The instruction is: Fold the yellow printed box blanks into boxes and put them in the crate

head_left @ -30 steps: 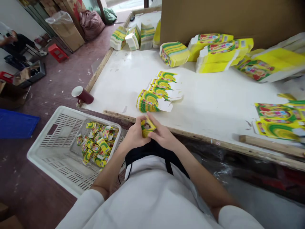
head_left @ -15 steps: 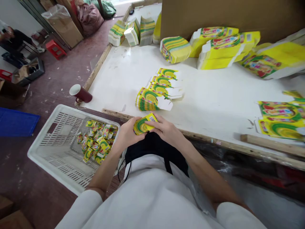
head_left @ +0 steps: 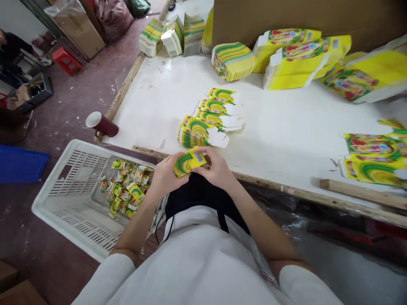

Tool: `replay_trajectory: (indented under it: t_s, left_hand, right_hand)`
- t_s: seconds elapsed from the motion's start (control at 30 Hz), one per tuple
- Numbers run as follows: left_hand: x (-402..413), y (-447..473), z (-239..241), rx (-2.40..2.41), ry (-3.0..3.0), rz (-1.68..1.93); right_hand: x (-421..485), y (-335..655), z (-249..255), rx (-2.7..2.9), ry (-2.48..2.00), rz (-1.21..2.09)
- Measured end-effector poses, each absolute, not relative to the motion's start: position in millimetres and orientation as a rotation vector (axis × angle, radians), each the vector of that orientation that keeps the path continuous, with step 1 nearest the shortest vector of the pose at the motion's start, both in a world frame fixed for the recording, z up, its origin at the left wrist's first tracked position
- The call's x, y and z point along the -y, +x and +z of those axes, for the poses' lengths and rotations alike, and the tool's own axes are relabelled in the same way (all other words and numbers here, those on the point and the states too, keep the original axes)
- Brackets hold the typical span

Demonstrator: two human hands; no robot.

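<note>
A small yellow and green carton (head_left: 188,162) with a barcode is held between my hands, just in front of the table edge. My left hand (head_left: 167,176) is closed around its left end. The fingers and thumb of my right hand (head_left: 218,169) pinch the barcode end, where a flap seems to be. Beyond my hands, a fanned row of flat cartons (head_left: 195,130) with white flaps lies on the white table (head_left: 273,140). To my left, a white plastic crate (head_left: 68,199) has many small cartons (head_left: 125,186) in it.
A maroon mug (head_left: 106,126) lies tilted at the table's left corner. Stacks of yellow cartons (head_left: 233,63) line the back. More flat cartons (head_left: 370,161) and a wooden strip (head_left: 359,192) are at the right. A red stool (head_left: 66,60) and a seated person (head_left: 15,46) are far left.
The carton and both hands have shifted slightly left, and the barcode end is tilted more into view. My right fingers have moved apart a little at that end.
</note>
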State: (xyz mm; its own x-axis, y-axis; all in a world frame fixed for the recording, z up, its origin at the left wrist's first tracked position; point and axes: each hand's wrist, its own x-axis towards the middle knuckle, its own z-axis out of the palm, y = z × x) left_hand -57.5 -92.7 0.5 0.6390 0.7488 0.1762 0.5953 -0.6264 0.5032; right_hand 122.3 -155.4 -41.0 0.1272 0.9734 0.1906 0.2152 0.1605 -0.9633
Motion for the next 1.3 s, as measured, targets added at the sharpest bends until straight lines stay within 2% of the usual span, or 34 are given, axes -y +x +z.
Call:
replay_trajectory:
  t_s: [0.13, 0.27, 0.37, 0.47, 0.57, 0.7, 0.87, 1.0, 1.3]
  left_hand:
    - [91.0, -89.0, 1.7, -1.216, 2.385, 0.444]
    - [81.6, -162.0, 10.5, -1.658, 2.378, 0.152]
    - [78.9, -201.8, 10.9, -1.871, 2.303, 0.176]
    - [84.8, -194.3, -0.9, -1.641, 2.042, 0.42]
    - [92.5, -143.6, -19.0, -1.205, 1.65, 0.651]
    - [101.3, -62.5, -24.2, -0.756, 1.085, 1.028]
    - [103.8, -15.9, 4.3, -0.629, 0.685, 1.315]
    - [102.2, -15.0, 7.9, -0.674, 0.665, 1.361]
    - [103.7, -53.8, -40.2, -0.915, 1.145, 1.183]
  right_hand:
    - [145.4, 123.4, -37.0, 1.426, -1.235, 0.896]
    - [118.9, 144.4, -36.6, 1.355, -1.611, 0.455]
    - [98.3, 155.0, -43.3, 1.417, -1.899, 0.336]
    - [95.1, 151.6, -45.8, 1.46, -1.891, 0.292]
    - [113.3, 135.1, -38.5, 1.427, -1.69, 0.344]
    - [150.1, 103.1, -24.7, 1.443, -1.334, 0.721]
    - [176.3, 74.2, -16.6, 1.236, -0.97, 1.118]
    - [173.7, 70.8, -19.9, 1.219, -1.058, 1.051]
    - [167.2, 119.9, -33.9, 1.332, -1.26, 0.651]
